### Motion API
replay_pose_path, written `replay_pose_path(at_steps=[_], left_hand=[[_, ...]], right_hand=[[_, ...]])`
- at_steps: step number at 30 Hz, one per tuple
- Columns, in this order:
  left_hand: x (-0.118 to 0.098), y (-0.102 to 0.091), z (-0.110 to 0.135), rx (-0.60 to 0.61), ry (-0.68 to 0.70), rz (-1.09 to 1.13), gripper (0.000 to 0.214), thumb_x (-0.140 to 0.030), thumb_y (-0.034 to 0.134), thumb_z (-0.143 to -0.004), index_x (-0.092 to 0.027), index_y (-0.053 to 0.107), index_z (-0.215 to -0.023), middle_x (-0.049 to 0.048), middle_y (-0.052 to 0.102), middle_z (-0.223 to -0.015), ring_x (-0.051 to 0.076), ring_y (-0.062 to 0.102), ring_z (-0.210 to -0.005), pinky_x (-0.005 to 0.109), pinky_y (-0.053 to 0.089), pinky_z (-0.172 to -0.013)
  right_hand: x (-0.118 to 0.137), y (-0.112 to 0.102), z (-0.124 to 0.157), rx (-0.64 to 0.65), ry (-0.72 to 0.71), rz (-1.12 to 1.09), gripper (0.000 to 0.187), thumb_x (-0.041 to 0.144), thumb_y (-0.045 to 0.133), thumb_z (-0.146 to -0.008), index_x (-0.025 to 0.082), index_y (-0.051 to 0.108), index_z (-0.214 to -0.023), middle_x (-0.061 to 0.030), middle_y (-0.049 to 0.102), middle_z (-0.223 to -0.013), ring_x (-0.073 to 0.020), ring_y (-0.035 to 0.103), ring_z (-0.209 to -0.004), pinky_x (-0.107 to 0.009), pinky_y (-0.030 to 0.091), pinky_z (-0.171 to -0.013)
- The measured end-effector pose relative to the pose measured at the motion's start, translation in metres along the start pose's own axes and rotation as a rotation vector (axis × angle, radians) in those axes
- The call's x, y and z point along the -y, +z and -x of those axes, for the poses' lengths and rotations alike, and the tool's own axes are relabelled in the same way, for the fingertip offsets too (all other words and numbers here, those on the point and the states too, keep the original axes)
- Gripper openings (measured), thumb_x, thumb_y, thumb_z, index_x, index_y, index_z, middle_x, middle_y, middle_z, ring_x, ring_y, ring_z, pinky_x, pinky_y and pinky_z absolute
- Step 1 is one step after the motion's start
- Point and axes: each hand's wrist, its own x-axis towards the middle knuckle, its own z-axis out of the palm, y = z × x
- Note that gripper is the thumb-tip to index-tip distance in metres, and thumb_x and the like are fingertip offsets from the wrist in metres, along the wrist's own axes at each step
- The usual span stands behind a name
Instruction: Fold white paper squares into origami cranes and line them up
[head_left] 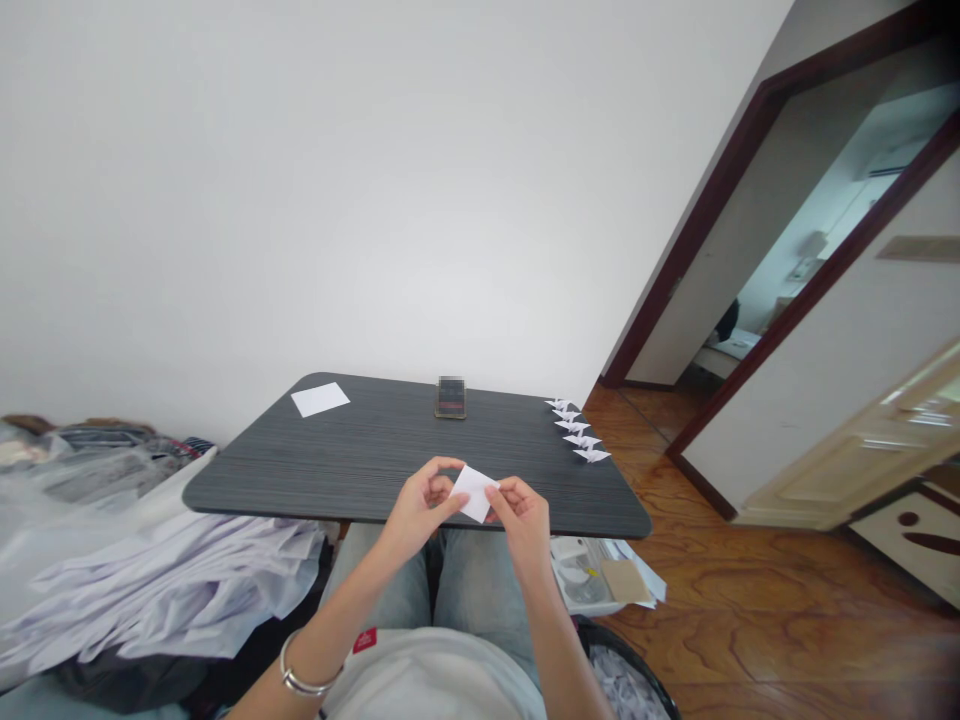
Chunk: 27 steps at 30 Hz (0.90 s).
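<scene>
Seen from the person's head, looking down, both bare forearms reach forward over a dark grey wood-grain desk (pixel 247 490). The left hand (pixel 416 510) and right hand (pixel 521 518) meet just above the desk's near edge. Their fingers (pixel 501 490) are closed in a light pinch on opposite edges of a small square of white paper (pixel 474 492), which is tilted and held clear of the desk. Any creases in it are too small to make out.

Well beyond the right fingers, five folded paper cranes (pixel 577 428) stand in a neat line along the desk's far right edge; these are finished shapes. Far beyond the left fingers, a flat sheet of white paper (pixel 320 399) lies unfolded near the far left corner. Straight ahead of the fingers stands a small upright dark object in a clear holder (pixel 450 397).

Below the fingers are the person's pale denim knees (pixel 472 585). A metal bangle (pixel 304 680) circles the left wrist. Far to the left lies a heap of white cloth and plastic (pixel 165 590); to the right, below the desk, a bin of shredded paper (pixel 622 680) sits on a wood floor (pixel 750 600).
</scene>
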Motion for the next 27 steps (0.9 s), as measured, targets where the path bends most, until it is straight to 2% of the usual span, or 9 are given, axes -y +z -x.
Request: replay_pose_path(at_steps=[3, 6, 9, 16, 27], left_hand=[[-0.002, 0.001, 0.001, -0.035, 0.087, -0.042, 0.040, -0.024, 0.063, -0.072, -0.015, 0.052, -0.109, 0.0004, 0.059, -0.073, 0.010, 0.057, -0.066, 0.021, 0.044, -0.063], [-0.001, -0.001, 0.001, -0.052, 0.098, -0.038, 0.028, -0.024, 0.062, -0.071, -0.014, 0.060, -0.097, 0.0059, 0.063, -0.087, 0.014, 0.058, -0.077, 0.024, 0.046, -0.069], [0.000, -0.002, 0.001, -0.082, 0.097, -0.014, 0.020, -0.023, 0.065, -0.069, -0.014, 0.062, -0.086, 0.0054, 0.064, -0.083, 0.014, 0.059, -0.074, 0.024, 0.047, -0.067], [-0.007, -0.001, 0.003, -0.092, 0.228, 0.019, 0.008, -0.020, 0.063, -0.071, -0.013, 0.059, -0.068, 0.0049, 0.063, -0.077, 0.015, 0.059, -0.075, 0.027, 0.048, -0.070], [-0.003, -0.003, 0.004, -0.067, 0.303, 0.001, 0.006, -0.013, 0.064, -0.070, -0.014, 0.058, -0.073, 0.0072, 0.062, -0.091, 0.017, 0.057, -0.092, 0.030, 0.046, -0.081]], right_hand=[[0.000, 0.001, 0.001, 0.026, 0.014, -0.005, 0.018, 0.032, 0.065, -0.068, 0.016, 0.057, -0.066, 0.0012, 0.061, -0.054, -0.0104, 0.054, -0.046, -0.020, 0.044, -0.043], [0.000, 0.002, 0.002, 0.045, 0.014, -0.004, 0.016, 0.030, 0.065, -0.069, 0.016, 0.057, -0.068, 0.0010, 0.061, -0.056, -0.0104, 0.055, -0.049, -0.020, 0.044, -0.044], [0.002, 0.002, 0.003, 0.055, -0.022, 0.013, 0.013, 0.026, 0.065, -0.069, 0.016, 0.057, -0.071, 0.0007, 0.061, -0.060, -0.0110, 0.056, -0.053, -0.020, 0.045, -0.048], [0.008, 0.000, 0.005, 0.119, -0.177, 0.240, 0.008, 0.023, 0.061, -0.071, 0.016, 0.061, -0.076, -0.0024, 0.062, -0.072, -0.0161, 0.058, -0.070, -0.024, 0.046, -0.057], [0.008, -0.001, 0.008, -0.026, -0.536, 0.368, 0.007, 0.015, 0.054, -0.078, 0.019, 0.060, -0.076, -0.0035, 0.060, -0.074, -0.0159, 0.057, -0.072, -0.026, 0.047, -0.059]])
